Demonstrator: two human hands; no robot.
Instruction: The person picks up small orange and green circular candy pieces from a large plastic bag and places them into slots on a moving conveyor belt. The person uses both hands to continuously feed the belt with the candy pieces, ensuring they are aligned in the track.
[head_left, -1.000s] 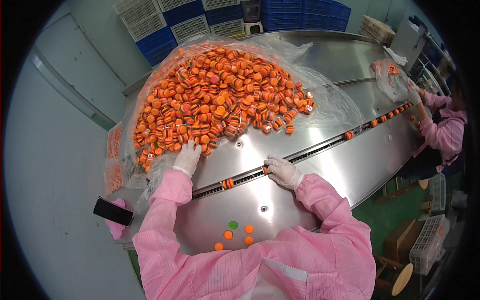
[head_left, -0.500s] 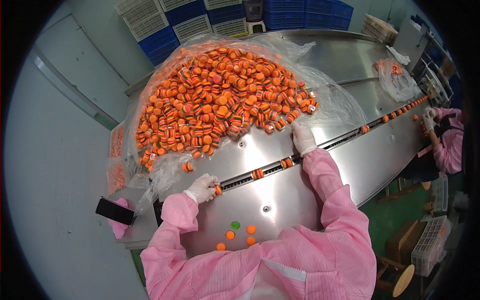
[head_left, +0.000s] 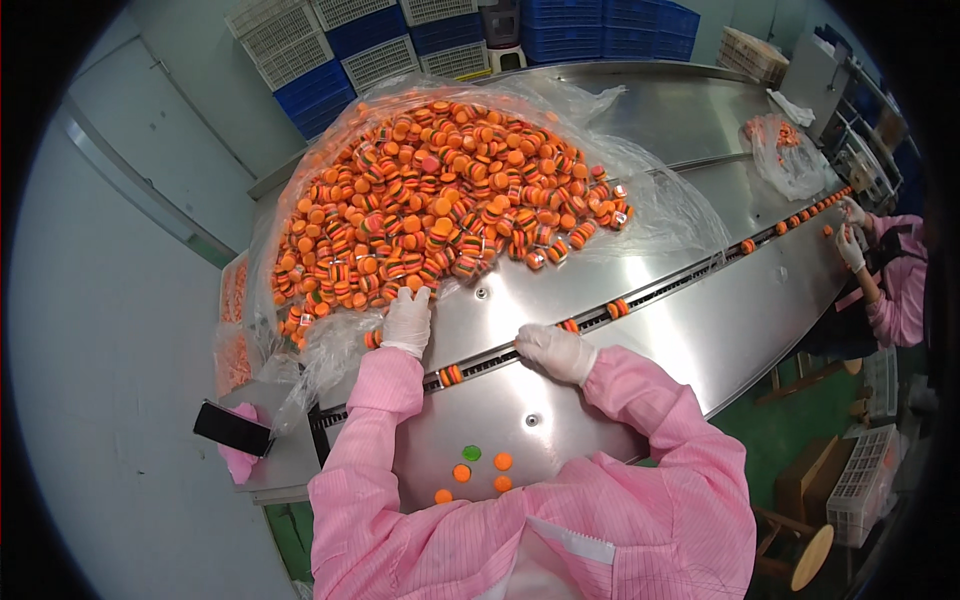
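A big heap of orange burger-shaped candies (head_left: 430,200) with striped layers lies on a clear plastic sheet. My left hand (head_left: 407,320), in a white glove, reaches to the heap's near edge, its fingers stretched out and touching candies. Beside it sits a single candy (head_left: 373,339). My right hand (head_left: 555,352), also gloved, is over the narrow conveyor (head_left: 485,362) with fingers curled; whatever they hold, if anything, is hidden. Left of that hand one candy (head_left: 451,375) rides the conveyor; to its right come another candy, partly covered, and a further candy (head_left: 617,308).
Several loose orange discs (head_left: 503,461) and a green disc (head_left: 471,453) lie on the steel table near me. A phone (head_left: 232,428) rests at the left on pink cloth. A co-worker (head_left: 895,265) handles candies at the conveyor's far right. Stacked crates (head_left: 560,40) stand behind.
My left hand has gone from the conveyor up to the heap's edge. My right hand has come from beside the heap back left to the conveyor. Candies on the conveyor have shifted right.
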